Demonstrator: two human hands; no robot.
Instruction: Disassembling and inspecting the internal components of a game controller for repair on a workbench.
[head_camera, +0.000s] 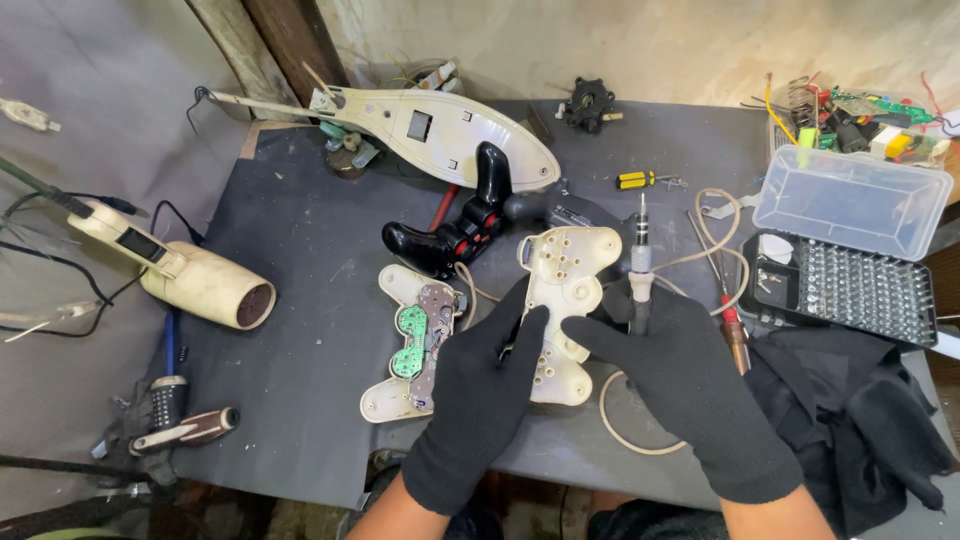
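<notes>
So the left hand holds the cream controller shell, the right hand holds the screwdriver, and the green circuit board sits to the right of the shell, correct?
Not quite. The head view shows the green circuit board lying to the left of the cream controller shell, not the right. The left hand does hold the shell, and the right hand holds the screwdriver.

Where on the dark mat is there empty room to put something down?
The widest bare patch of mat lies between the hair dryer and the open controller. Around both hands, the cable and bit box crowd it.
</notes>
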